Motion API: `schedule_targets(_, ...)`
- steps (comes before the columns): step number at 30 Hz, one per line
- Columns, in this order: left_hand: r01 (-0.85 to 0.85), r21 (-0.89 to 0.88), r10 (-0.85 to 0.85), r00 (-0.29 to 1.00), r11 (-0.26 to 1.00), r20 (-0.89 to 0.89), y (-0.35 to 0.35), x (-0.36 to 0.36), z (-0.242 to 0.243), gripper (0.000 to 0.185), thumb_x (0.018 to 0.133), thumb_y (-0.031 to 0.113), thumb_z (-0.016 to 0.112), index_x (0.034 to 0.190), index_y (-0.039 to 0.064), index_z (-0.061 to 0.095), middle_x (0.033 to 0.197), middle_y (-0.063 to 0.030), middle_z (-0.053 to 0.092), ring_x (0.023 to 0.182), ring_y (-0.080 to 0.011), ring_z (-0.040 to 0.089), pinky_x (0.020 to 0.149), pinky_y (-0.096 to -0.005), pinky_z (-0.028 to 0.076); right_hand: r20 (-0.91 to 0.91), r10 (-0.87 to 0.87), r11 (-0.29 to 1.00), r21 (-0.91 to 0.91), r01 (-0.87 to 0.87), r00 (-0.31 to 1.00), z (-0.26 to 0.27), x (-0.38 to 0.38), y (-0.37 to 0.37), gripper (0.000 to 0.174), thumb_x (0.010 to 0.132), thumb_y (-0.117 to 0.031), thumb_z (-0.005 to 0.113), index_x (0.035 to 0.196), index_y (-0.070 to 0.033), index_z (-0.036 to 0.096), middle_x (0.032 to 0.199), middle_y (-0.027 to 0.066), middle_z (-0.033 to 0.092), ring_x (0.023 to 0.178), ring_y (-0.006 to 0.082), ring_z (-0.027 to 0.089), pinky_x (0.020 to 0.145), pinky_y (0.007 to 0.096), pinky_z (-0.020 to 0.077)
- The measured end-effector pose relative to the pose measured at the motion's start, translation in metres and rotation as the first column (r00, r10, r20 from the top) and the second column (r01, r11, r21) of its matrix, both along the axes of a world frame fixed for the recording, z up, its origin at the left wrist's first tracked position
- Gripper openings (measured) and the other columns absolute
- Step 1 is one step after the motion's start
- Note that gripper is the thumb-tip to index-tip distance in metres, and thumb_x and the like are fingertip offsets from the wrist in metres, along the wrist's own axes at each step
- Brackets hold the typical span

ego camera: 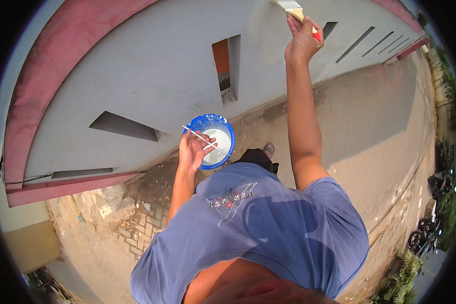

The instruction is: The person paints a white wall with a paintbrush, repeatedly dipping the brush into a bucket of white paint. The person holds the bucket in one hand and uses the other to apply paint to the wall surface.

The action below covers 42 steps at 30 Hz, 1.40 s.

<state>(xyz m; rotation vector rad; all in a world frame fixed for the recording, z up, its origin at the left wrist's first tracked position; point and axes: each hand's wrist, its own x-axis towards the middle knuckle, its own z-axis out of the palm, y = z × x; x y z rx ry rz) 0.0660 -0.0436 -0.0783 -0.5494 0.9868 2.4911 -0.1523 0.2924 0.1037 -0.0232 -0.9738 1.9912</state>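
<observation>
My right hand [304, 40] is raised at the upper right, closed around the wooden handle of a flat paintbrush [297, 13]. The pale bristles are at or close to the grey wall [155, 68]; contact cannot be told. My left hand [197, 146] holds up a blue plastic bucket [232, 142] by its thin white handle [192, 131], which crosses the fingers. White paint [221, 141] lies inside the bucket, and splashes mark its rim and inner wall.
The wall has slanted slots, one large opening [222, 60] near the bucket, and a pink border [60, 41]. Below lies concrete paving [357, 125], with broken pavers [148, 228] at lower left. My sandalled foot [269, 149] shows beside the bucket. Motorcycles [421, 235] and plants stand at far right.
</observation>
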Motion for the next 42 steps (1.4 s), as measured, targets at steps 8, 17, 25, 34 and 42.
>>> schedule_targets(8, 0.011, -0.008, -0.011, 1.0, 1.0, 0.0, -0.003, -0.002, 0.003, 0.042, 0.106, 0.048, 0.045, 0.114, 0.007, 0.045, 0.096, -0.0174, 0.06, 0.11, -0.0408, 0.064, 0.102, -0.0623, 0.053, 0.14, 0.019, 0.999, -0.038, -0.014, 0.99, -0.061, 0.009, -0.046, 0.013, 0.102, -0.005, 0.062, 0.106, 0.004, 0.053, 0.108, 0.0247, 0.067, 0.093, 0.0328, 0.076, 0.091, 0.0415, 0.0668)
schedule_targets(17, 0.016, -0.016, -0.016, 1.0, 1.0, -0.018, -0.004, 0.002, 0.004, 0.04, 0.106, 0.047, 0.044, 0.111, 0.008, 0.048, 0.097, -0.0168, 0.061, 0.111, -0.0411, 0.064, 0.103, -0.0634, 0.052, 0.238, 0.05, 0.998, -0.044, -0.04, 0.97, -0.059, 0.026, -0.066, 0.012, 0.103, -0.005, 0.061, 0.106, 0.004, 0.054, 0.106, 0.0245, 0.068, 0.093, 0.0317, 0.076, 0.09, 0.0395, 0.0661)
schedule_targets(25, -0.009, -0.036, 0.009, 1.0, 0.999, 0.005, -0.001, 0.0, 0.004, 0.042, 0.106, 0.048, 0.046, 0.114, 0.007, 0.045, 0.096, -0.0178, 0.061, 0.11, -0.0408, 0.064, 0.101, -0.0613, 0.055, 0.038, 0.07, 0.998, 0.005, -0.07, 0.997, -0.034, 0.018, -0.07, 0.013, 0.104, -0.007, 0.061, 0.105, 0.004, 0.055, 0.112, 0.0227, 0.064, 0.099, 0.0309, 0.075, 0.095, 0.0397, 0.0649)
schedule_targets(34, -0.044, -0.008, 0.044, 0.999, 0.999, 0.015, -0.005, 0.009, 0.008, 0.041, 0.106, 0.048, 0.048, 0.113, 0.007, 0.046, 0.092, -0.019, 0.061, 0.105, -0.0407, 0.068, 0.095, -0.0577, 0.059, 0.505, 0.058, 0.988, -0.155, 0.024, 0.861, -0.186, 0.044, -0.069, 0.011, 0.102, -0.006, 0.061, 0.103, 0.004, 0.057, 0.11, 0.0209, 0.065, 0.097, 0.027, 0.074, 0.091, 0.0373, 0.0659)
schedule_targets(42, 0.005, -0.023, -0.005, 1.0, 1.0, 0.024, -0.006, 0.009, 0.007, 0.042, 0.105, 0.048, 0.048, 0.113, 0.007, 0.045, 0.092, -0.0191, 0.062, 0.105, -0.0406, 0.068, 0.094, -0.0565, 0.06, 0.013, 0.039, 0.998, -0.04, -0.038, 0.999, -0.037, 0.022, -0.053, 0.016, 0.104, -0.01, 0.062, 0.106, 0.003, 0.053, 0.107, 0.0225, 0.066, 0.097, 0.0318, 0.075, 0.092, 0.0412, 0.0652)
